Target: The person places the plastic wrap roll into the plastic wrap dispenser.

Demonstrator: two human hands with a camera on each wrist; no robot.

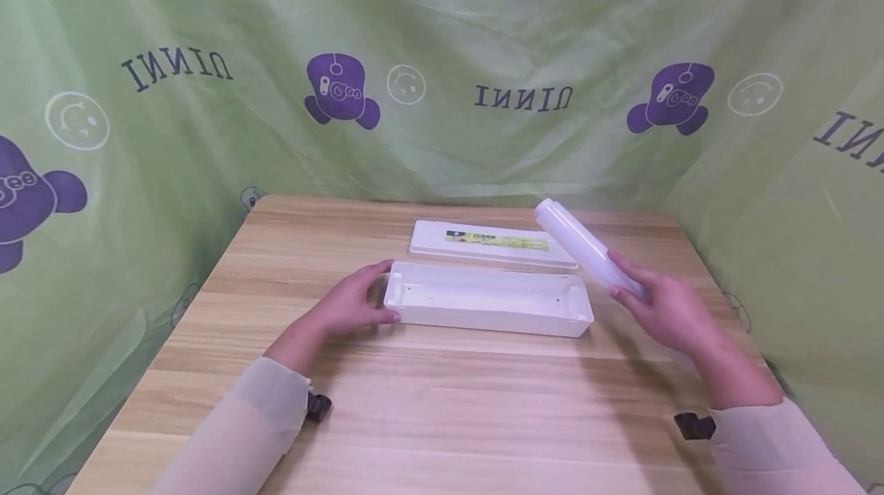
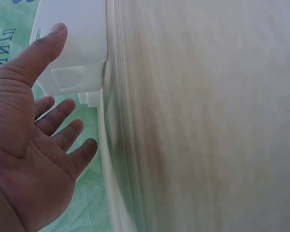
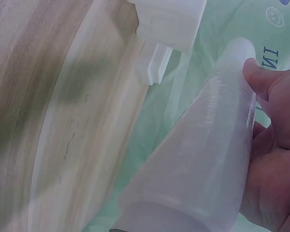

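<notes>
In the head view a long white plastic box (image 1: 483, 317) sits uncovered on the table, its inside showing bare. My left hand (image 1: 351, 301) is spread at its left end, thumb at the front corner and fingertips near the back corner. The left wrist view shows that hand (image 2: 43, 140) with loose fingers by the end of the box (image 2: 77, 38). A shiny, translucent roll of plastic wrap (image 1: 587, 245) is gripped by my right hand (image 1: 666, 307), slanting above the box's right end. From the right wrist, the roll (image 3: 198, 145) shows its hollow near end.
Behind the box lies a white lid (image 1: 428, 238) with a green and yellow label (image 1: 504, 239). The wood-grain table (image 1: 449, 418) reaches back to a green printed curtain (image 1: 449, 150), which also hangs along both sides.
</notes>
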